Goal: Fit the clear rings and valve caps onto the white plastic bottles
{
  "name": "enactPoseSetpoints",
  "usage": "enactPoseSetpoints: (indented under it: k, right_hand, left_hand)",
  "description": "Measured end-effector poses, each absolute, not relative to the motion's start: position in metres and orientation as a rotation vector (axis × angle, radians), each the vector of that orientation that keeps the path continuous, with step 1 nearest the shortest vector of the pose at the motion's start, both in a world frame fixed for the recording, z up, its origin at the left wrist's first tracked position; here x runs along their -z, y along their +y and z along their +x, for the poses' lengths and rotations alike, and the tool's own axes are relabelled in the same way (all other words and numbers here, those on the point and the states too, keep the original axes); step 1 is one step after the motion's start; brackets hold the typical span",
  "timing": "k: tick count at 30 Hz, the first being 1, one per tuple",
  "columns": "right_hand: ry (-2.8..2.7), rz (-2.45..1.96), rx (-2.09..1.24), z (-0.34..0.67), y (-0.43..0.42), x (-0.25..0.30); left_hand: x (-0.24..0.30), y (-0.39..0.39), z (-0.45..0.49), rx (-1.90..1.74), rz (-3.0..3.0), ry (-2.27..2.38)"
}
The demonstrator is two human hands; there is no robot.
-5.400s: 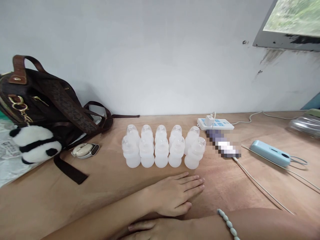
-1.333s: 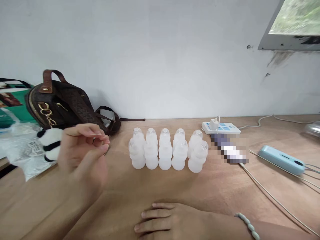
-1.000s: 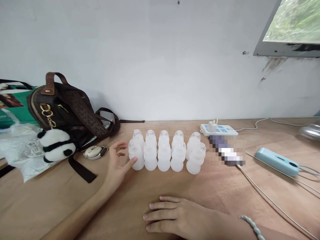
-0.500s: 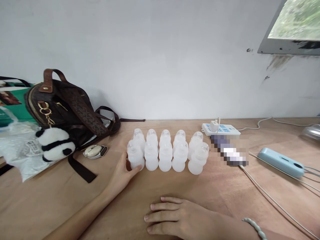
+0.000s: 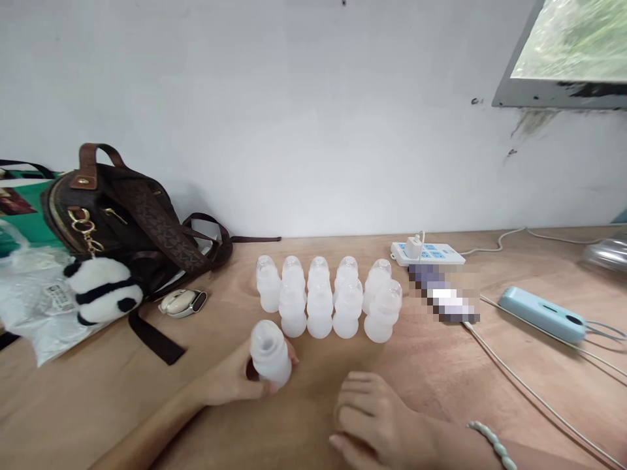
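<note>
My left hand is closed round one small translucent white bottle, held just above the wooden table in front of the group. Several identical capped bottles stand in two rows behind it, with a gap at the front left corner. My right hand, with a bead bracelet on its wrist, is raised slightly over the table to the right of the held bottle. Its fingers are curled loosely and hold nothing.
A brown bag with a panda plush sits at the left, beside a plastic packet and a small oval device. At the right lie a power strip, white cables and a light blue device.
My left hand reached to the front left bottle, closed on it and pulled it out of the row toward me. My right hand lifted off the table and curled.
</note>
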State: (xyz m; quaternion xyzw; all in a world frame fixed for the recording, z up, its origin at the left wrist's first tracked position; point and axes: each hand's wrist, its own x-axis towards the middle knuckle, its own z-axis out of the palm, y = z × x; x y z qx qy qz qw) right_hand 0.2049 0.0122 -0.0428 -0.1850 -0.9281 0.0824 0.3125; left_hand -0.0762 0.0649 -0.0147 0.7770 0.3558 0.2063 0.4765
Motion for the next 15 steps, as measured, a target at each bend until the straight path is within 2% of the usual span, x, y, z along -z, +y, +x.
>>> enactPoseSetpoints:
  k: [4,11,15]
  right_hand:
    - [-2.115,-0.573,-0.383,0.215,0.012,0.048]
    - [-2.021,-0.606,-0.611,0.214,0.008,0.054]
    - [-2.108,-0.881,-0.87,0.208,0.012,0.035]
  left_hand:
    - [0.015,0.04,-0.045,-0.461,2.051,0.938]
    - [0.009,0.026,-0.035,-0.423,2.402,0.95]
    - [0.006,0.033,-0.044,-0.333,2.711,0.994]
